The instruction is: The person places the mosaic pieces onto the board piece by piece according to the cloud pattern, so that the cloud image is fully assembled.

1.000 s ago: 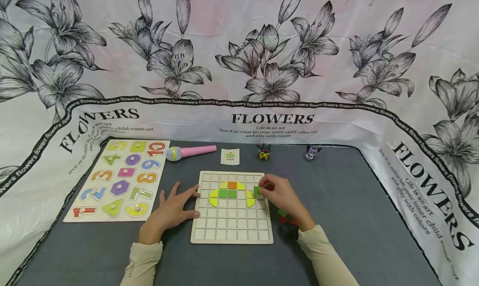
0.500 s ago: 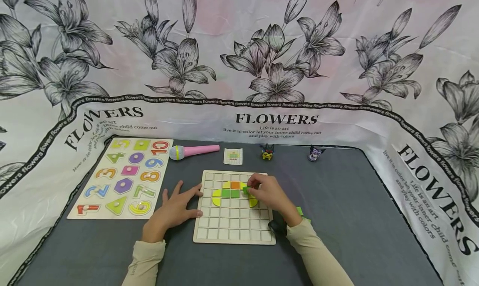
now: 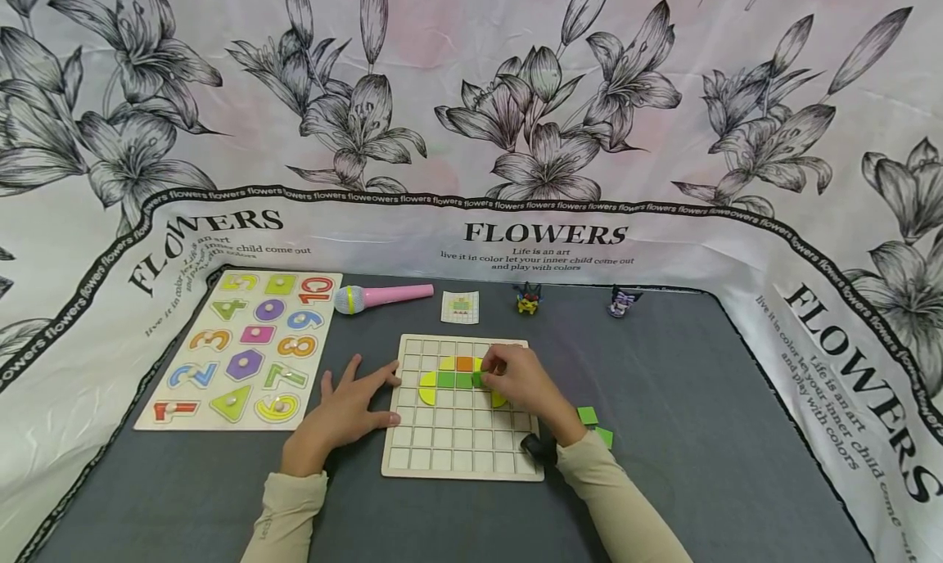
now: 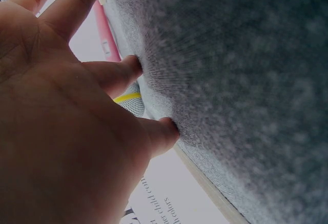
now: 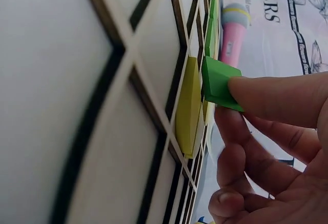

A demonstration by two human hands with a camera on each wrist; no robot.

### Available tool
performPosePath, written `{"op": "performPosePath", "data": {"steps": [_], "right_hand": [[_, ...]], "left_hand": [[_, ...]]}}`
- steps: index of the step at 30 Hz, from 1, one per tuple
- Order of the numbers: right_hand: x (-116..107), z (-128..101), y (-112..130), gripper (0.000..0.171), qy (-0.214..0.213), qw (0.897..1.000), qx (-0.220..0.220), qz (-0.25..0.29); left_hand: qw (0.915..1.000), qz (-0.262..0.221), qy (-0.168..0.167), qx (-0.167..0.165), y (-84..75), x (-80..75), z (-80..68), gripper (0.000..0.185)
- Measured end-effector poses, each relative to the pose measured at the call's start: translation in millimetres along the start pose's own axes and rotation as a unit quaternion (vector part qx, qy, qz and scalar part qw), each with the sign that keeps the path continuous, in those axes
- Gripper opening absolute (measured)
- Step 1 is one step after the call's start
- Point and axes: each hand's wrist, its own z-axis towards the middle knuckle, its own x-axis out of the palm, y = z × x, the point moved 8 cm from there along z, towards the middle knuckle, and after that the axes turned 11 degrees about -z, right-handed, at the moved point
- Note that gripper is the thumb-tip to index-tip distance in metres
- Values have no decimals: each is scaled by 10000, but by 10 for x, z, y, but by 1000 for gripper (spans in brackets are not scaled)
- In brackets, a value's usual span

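A wooden grid board [image 3: 462,452] lies on the grey table, with yellow, green and orange tiles [image 3: 445,380] set in its upper rows. My right hand [image 3: 488,375] is over those rows and pinches a green square tile [image 3: 477,378] right beside the two green tiles in place. The right wrist view shows that tile [image 5: 218,83] held between thumb and finger, tilted over a cell next to a yellow piece [image 5: 188,106]. My left hand [image 3: 368,395] lies flat with spread fingers [image 4: 128,70] on the cloth, touching the board's left edge.
Two loose green tiles [image 3: 589,420] lie right of the board. A number puzzle board [image 3: 243,350] sits at the left. A pink toy microphone [image 3: 383,297], a small card [image 3: 460,307] and two little figures [image 3: 527,299] [image 3: 620,301] line the back. Flowered cloth walls surround the table.
My right hand carried the green tile leftwards from the board's right edge to beside the placed green tiles, uncovering loose green tiles on the table. The left hand stayed put.
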Motion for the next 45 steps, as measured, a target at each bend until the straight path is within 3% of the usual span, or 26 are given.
{"op": "performPosePath", "data": {"steps": [9,16,23,28,39,45], "right_hand": [[7,41,59,18,-355,9973,-490,-425],[29,39,141,19,-271,9937,-713,-815],[-68,-72,13,14,47,9996,20,-285],[-253,-217,-119,7,-9,9996,283,-48],[-672,-692,-477,6,-215,9958,774,-431],[-758,-993,-665,9,2,9951,862,-475]], "left_hand": [[10000,-11,25,-33,-9,-1,-1,77],[10000,3,13,-21,-8,-1,-7,77],[10000,52,39,-12,5,27,5,77],[10000,53,26,14,10,16,6,77],[10000,76,29,55,-5,-5,3,70],[9999,23,72,75,-28,14,-5,73]]}}
